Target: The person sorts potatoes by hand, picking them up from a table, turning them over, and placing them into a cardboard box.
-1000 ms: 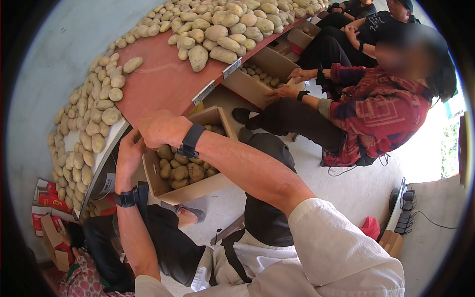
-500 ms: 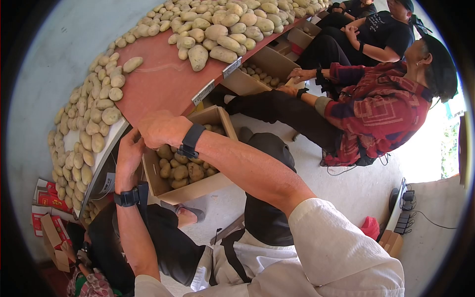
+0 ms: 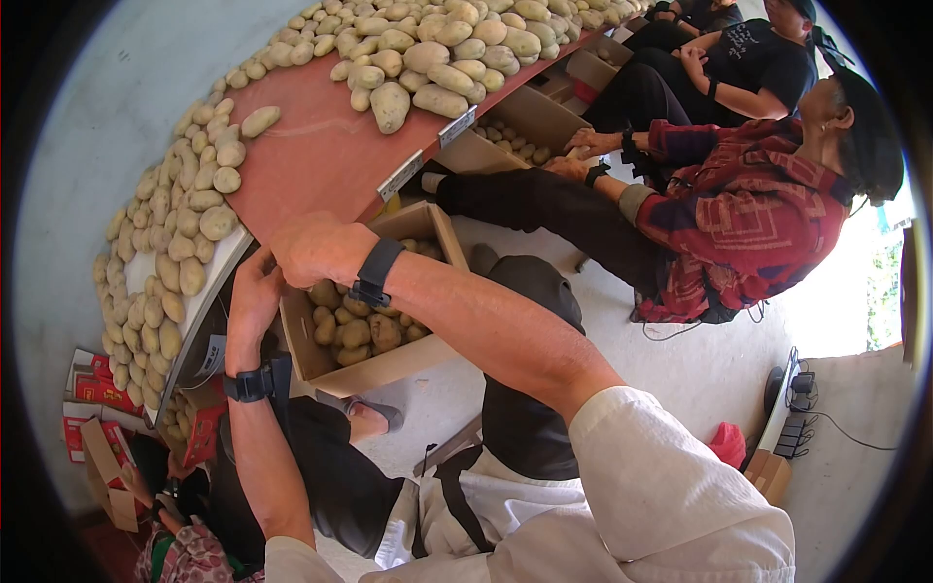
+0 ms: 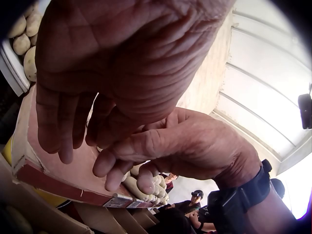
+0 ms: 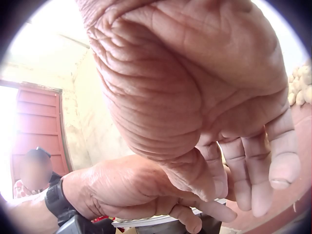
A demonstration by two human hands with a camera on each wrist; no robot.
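Note:
In the head view my left hand (image 3: 255, 296) and my right hand (image 3: 316, 255) meet in front of the red tabletop's corner, above a cardboard box (image 3: 384, 367) of potatoes (image 3: 356, 333). The left wrist view has my left hand (image 4: 117, 63) large, fingers hanging loosely, with the right hand (image 4: 180, 146) reaching across beside its fingertips. From the right wrist, the right hand (image 5: 209, 78) shows relaxed fingers, and the left hand (image 5: 126, 187) lies below it. Neither hand shows anything held; whether the fingertips touch is hidden by overlap.
Many potatoes (image 3: 428, 58) cover the red table (image 3: 301, 146) and its pale left extension. A person in a plaid shirt (image 3: 758, 214) sits at right, legs stretched toward the box. Others sit behind and at lower left. A power strip (image 3: 797, 398) lies at right.
The person in the plaid shirt has raised their head and stretched a leg toward the table. At lower left a red box has come into view. My hands have hardly moved.

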